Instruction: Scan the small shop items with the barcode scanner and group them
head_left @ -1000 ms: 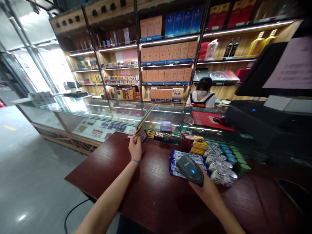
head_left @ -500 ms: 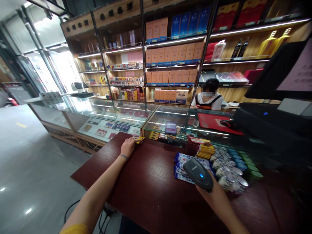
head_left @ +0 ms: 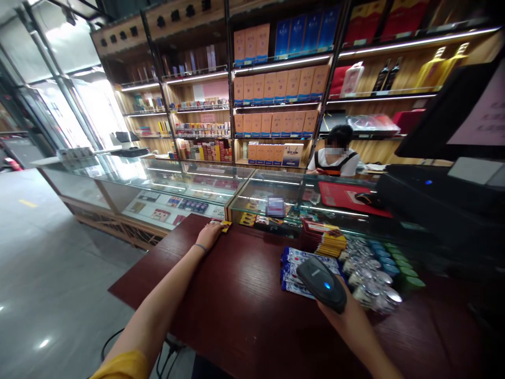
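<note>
Right hand (head_left: 347, 310) grips scanner (head_left: 321, 276) by snack packs (head_left: 294, 263); left hand (head_left: 208, 236) seemingly flat on small packet (head_left: 225, 226)

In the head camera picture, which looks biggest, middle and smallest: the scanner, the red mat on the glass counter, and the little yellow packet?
1. Red mat, though it lies farther away.
2. Scanner in the right hand; nearness makes it look bigger.
3. Yellow packet by the left hand, clearly smallest.

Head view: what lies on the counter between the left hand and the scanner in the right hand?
Bare dark wood counter between the left hand and the scanner; only the blue-and-white packets lie there, right beside the scanner.
</note>
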The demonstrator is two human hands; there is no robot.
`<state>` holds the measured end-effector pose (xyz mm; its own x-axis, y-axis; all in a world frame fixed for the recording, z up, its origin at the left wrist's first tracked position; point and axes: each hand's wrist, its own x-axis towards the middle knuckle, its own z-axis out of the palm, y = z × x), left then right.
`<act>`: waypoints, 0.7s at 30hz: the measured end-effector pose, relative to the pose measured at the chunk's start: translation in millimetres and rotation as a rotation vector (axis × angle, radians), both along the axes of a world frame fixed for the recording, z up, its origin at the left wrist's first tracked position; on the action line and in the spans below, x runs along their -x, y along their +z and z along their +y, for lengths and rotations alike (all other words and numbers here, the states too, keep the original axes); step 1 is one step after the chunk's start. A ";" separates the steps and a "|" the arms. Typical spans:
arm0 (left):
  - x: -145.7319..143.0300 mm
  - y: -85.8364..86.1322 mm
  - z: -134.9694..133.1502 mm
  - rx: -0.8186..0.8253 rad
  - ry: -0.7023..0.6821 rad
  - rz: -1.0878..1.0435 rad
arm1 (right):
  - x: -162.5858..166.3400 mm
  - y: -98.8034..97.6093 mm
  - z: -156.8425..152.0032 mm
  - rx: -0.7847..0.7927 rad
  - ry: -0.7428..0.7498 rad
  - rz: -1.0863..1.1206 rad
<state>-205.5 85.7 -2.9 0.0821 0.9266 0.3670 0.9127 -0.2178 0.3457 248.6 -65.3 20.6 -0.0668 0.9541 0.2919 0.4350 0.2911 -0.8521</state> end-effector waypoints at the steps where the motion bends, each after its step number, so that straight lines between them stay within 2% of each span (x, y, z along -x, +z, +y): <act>1: -1.5 1.6 1.4 0.000 -0.004 -0.013 | -0.2 -0.4 0.1 0.003 0.004 0.005; 9: -5.7 10.0 5.5 0.027 -0.010 0.004 | -1.3 -2.4 0.5 -0.036 0.029 0.019; 14: -14.0 6.4 1.9 -0.084 -0.030 0.011 | -2.3 4.5 0.4 -0.039 -0.004 0.047; 17: -43.2 12.8 -2.6 -0.208 -0.066 -0.069 | -7.1 10.9 1.4 -0.055 -0.055 0.081; 21: -110.8 37.5 -13.1 -0.329 -0.151 -0.179 | -23.5 21.8 2.8 -0.044 -0.188 0.085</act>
